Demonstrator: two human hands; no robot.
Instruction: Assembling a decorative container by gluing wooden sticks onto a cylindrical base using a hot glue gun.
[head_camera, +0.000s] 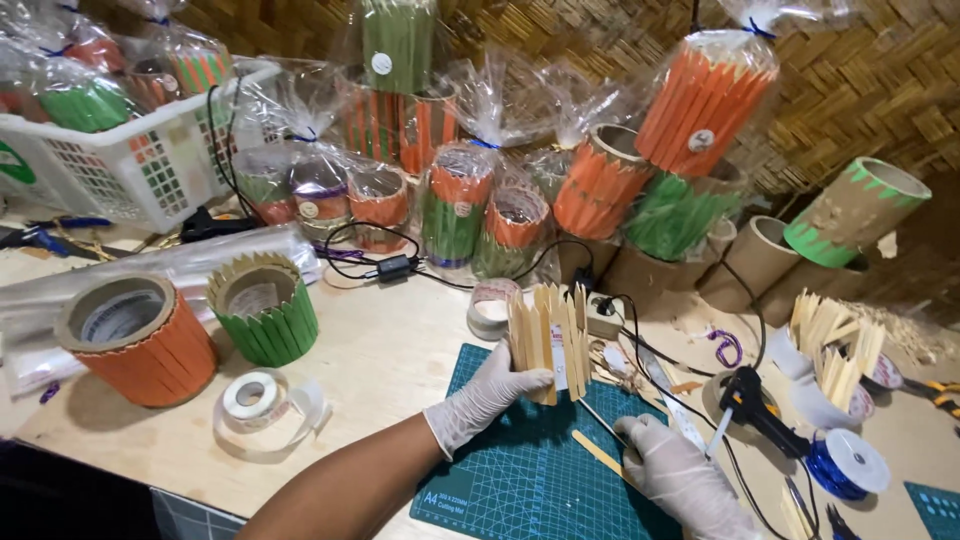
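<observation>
Plywood worktop (400, 350) is crowded; the left hand (485, 395) is gripping a light, brittle stick-clad tube (548, 340) by its base, while the right hand (680, 475), just below, is pinching 1 loose stick (597, 452).

The left hand (480, 400) gripped a stick-clad tube (548, 342) above the cutting mat (520, 480). Right of that grip lay the right hand (680, 480); beyond it, a glue gun (755, 405). Left stood two tubes (190, 325); behind, wrapped holders (480, 200).

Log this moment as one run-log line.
left hand: holds stick-clad tube upright | right hand: on cutting mat, near loose stick | glue gun: lying right
</observation>
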